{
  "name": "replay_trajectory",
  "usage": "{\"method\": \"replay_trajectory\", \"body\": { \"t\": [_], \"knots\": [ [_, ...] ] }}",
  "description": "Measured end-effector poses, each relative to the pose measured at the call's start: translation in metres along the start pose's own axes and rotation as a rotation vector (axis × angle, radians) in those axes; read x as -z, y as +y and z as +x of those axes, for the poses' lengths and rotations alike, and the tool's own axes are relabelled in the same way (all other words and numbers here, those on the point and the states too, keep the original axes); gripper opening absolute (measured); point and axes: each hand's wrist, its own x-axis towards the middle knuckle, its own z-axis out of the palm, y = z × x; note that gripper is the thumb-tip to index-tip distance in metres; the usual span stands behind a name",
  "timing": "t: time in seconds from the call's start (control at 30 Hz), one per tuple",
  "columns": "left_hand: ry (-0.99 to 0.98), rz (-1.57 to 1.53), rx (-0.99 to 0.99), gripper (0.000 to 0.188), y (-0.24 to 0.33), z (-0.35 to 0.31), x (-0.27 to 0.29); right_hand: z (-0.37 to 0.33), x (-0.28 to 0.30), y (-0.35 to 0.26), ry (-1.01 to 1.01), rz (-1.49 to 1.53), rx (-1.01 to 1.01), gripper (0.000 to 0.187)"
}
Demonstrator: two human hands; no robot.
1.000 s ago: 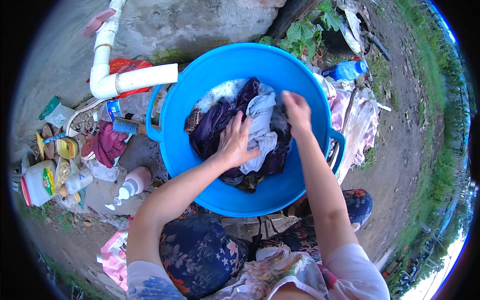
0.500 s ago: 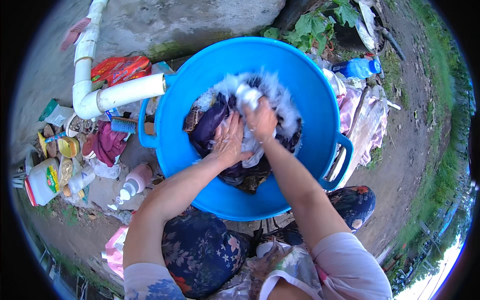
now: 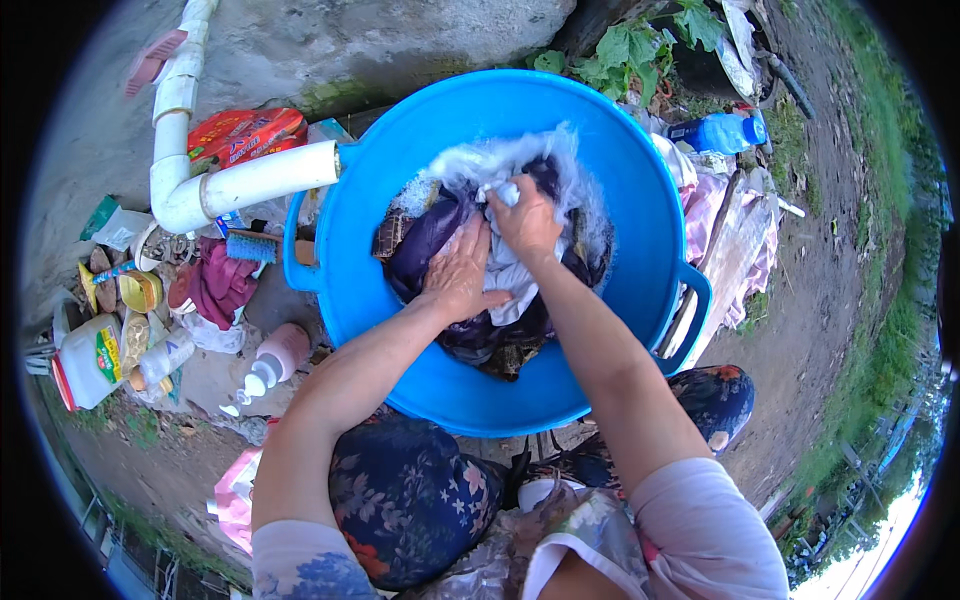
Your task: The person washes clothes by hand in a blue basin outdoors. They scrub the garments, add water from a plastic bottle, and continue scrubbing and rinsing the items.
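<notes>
A large blue plastic tub (image 3: 640, 310) holds soaking laundry. My left hand (image 3: 460, 275) lies flat on the wet clothes, fingers stretched out, pressing beside a dark purple garment (image 3: 420, 250). My right hand (image 3: 528, 225) is closed on a bunched part of a white cloth (image 3: 515, 285), with a wad of it showing at the fingertips. The rest of that cloth spreads between and below my hands. Foamy water (image 3: 590, 205) surrounds the clothes on the far and right sides. A brown patterned fabric (image 3: 392, 235) shows at the left of the pile.
A white pipe (image 3: 265, 185) reaches the tub's left rim. Left of the tub lie a blue-bristled brush (image 3: 250, 248), a maroon cloth (image 3: 220, 285), a pink bottle (image 3: 275, 360) and a white jug (image 3: 90, 360). A blue bottle (image 3: 720, 135) and pink cloths (image 3: 755, 245) lie to the right.
My right hand has slowed and come into focus, still gripping the white cloth. Splashed foam has settled around the clothes. My left hand stays pressed on the pile.
</notes>
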Motion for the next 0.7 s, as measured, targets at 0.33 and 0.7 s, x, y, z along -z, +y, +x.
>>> {"method": "replay_trajectory", "body": {
  "t": [0.33,0.7],
  "knots": [
    [-0.009,-0.074,0.022,0.108,-0.008,0.0,-0.005,-0.062,-0.013,0.023,0.095,-0.207,0.317,0.039],
    [0.011,-0.104,-0.007,0.112,-0.012,-0.007,-0.011,-0.094,0.006,0.024,0.227,-0.053,0.554,0.026]
  ]
}}
